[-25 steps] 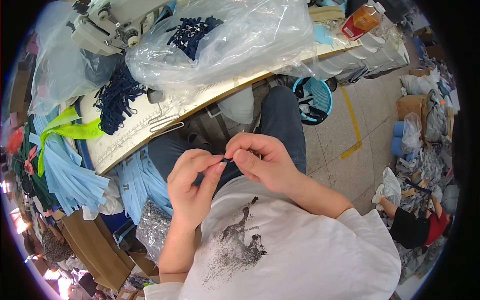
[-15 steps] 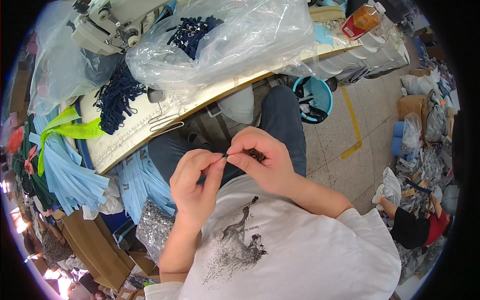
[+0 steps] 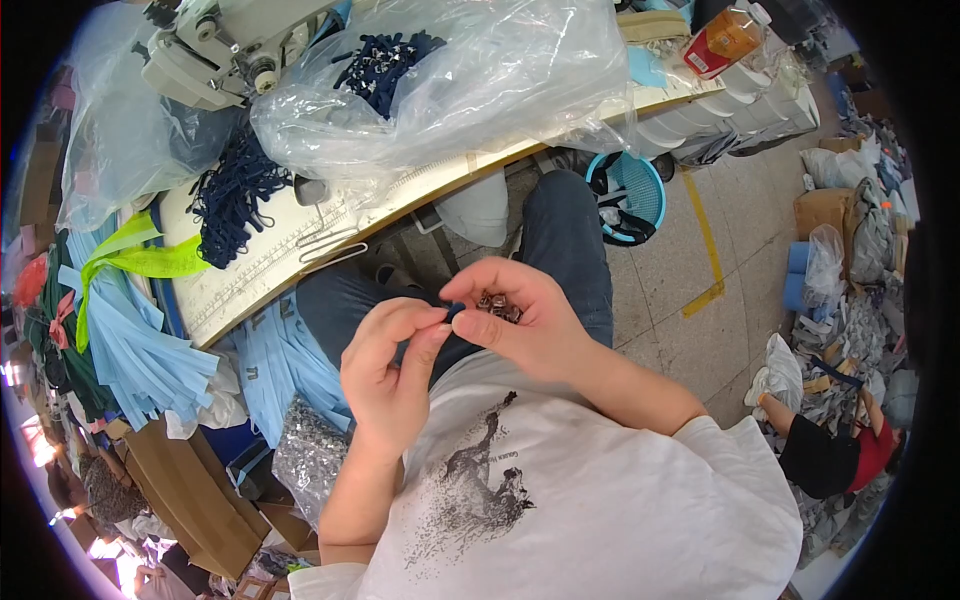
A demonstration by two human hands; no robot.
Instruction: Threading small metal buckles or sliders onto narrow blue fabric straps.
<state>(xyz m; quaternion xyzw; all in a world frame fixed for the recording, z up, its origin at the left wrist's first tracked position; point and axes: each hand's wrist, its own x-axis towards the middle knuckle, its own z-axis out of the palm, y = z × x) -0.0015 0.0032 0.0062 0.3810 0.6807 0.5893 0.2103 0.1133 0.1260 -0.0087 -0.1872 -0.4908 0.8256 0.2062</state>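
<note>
Head view: I note left hand (image 3: pixel 390 365) pinching dark strap end (image 3: pixel 455 312); right hand (image 3: pixel 520 320), touching, cups metal clips (image 3: pixel 498 305).

Head view, single: taken from above the wearer, faced steeply down over the chest and lap. A wide fisheye field is given; straight edges, such as the table (image 3: pixel 300 262) edge crossing from centre left to upper right, are bent toward the rim, and black corners are left outside the image circle. Nearest the lens, the white shirt (image 3: pixel 560 500) is seen at lower centre. The left hand (image 3: pixel 390 375) and right hand (image 3: pixel 520 320) are held close, at centre frame. The sewing machine (image 3: pixel 215 55) is placed further off, at upper left. The floor (image 3: pixel 700 330) is seen at right, well below. No second view is supplied; nothing is shared.
</note>
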